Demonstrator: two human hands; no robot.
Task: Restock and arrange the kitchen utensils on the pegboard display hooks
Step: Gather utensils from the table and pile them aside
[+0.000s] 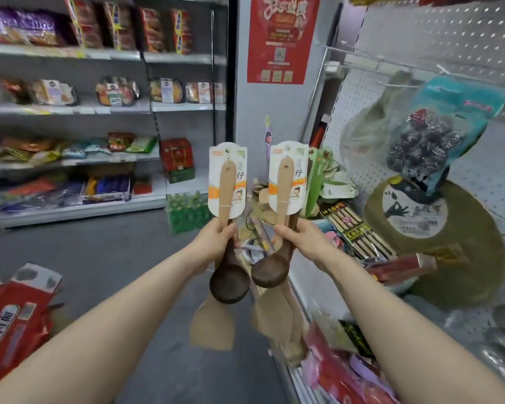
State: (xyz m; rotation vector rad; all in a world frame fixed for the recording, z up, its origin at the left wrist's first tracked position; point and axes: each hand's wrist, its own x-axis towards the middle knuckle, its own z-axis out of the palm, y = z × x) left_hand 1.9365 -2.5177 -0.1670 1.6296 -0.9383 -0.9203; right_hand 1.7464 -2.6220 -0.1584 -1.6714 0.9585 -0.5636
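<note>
- Shop aisle; grocery shelves [70, 53] far left, white perforated pegboard [420, 33] with wire hooks [353, 51] on the right.
- Left hand [216, 239] curled tight round the left bundle [227, 185] of carded wooden utensils.
- Right hand [296, 237] grips the right bundle [285, 182], just beside it; both are well apart from the hooks.
- Step: likely sorting stock before hanging. Next move calls for turning right and lining a card hole up with a bare hook.
- Pale matte wood handles, glossy cards, flat spatula blades [212, 328], dark bowl-shaped ladles [229, 282].
- Near right: chopstick packs [353, 225], round woven mat [464, 258].
</note>
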